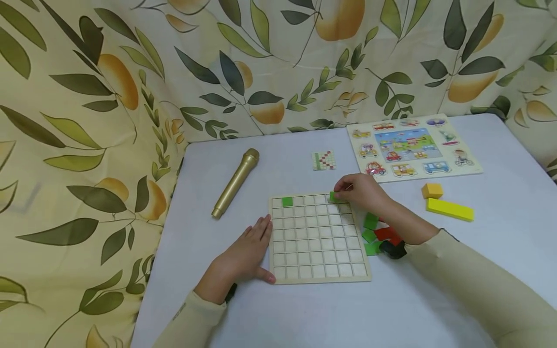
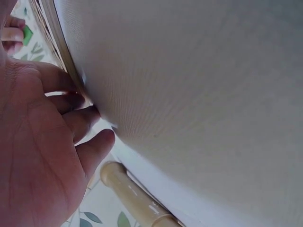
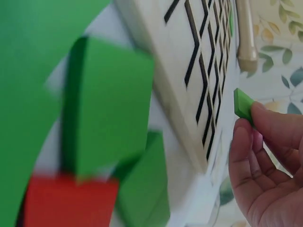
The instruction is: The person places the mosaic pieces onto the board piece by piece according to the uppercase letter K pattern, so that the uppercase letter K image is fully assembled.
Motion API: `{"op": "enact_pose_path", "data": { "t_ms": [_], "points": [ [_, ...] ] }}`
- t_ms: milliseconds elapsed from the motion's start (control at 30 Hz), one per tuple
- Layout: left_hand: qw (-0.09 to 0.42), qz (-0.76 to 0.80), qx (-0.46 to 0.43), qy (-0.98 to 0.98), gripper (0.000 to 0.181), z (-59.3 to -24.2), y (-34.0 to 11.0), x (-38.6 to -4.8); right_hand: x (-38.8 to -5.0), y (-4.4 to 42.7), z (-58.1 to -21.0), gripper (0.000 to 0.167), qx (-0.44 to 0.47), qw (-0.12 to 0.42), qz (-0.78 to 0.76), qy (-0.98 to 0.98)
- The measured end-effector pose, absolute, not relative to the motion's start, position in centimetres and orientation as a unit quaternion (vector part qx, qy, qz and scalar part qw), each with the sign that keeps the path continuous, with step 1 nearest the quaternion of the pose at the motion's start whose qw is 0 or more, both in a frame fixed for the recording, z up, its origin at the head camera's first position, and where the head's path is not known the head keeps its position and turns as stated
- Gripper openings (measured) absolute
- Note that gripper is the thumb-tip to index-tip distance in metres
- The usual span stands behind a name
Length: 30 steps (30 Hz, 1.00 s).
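Note:
A wooden grid board (image 1: 319,244) lies flat on the white table. One green square tile (image 1: 287,201) sits in its far row, towards the left. My right hand (image 1: 363,192) pinches another green tile (image 3: 243,103) between thumb and fingers, just over the board's far right corner. In the right wrist view the held tile is tilted and apart from the board. My left hand (image 1: 245,251) rests along the board's left edge, fingers extended and thumb at the near corner. Loose green tiles (image 1: 371,221) and red tiles (image 1: 388,235) lie right of the board, partly under my right forearm.
A gold microphone (image 1: 235,183) lies left of the board. Behind stands a small pattern card (image 1: 324,160), with a vehicle picture puzzle (image 1: 415,147) at the back right. An orange block (image 1: 432,190) and a yellow bar (image 1: 450,209) lie to the right. Patterned cloth borders the table.

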<state>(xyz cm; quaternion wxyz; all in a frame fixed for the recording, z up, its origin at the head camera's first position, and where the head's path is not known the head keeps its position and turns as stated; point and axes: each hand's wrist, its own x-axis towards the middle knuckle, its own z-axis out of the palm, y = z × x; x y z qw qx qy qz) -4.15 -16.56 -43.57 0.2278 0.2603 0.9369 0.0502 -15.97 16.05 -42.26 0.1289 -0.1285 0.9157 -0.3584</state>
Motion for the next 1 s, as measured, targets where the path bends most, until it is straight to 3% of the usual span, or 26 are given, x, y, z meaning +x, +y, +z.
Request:
{"op": "enact_pose_path", "data": {
  "t_ms": [1000],
  "points": [
    [0.235,0.038,0.261,0.935,0.136,-43.6,-16.5,-4.3,-16.4,6.5,-42.9,0.006,-0.191,0.177,-0.361,0.895]
  ]
}}
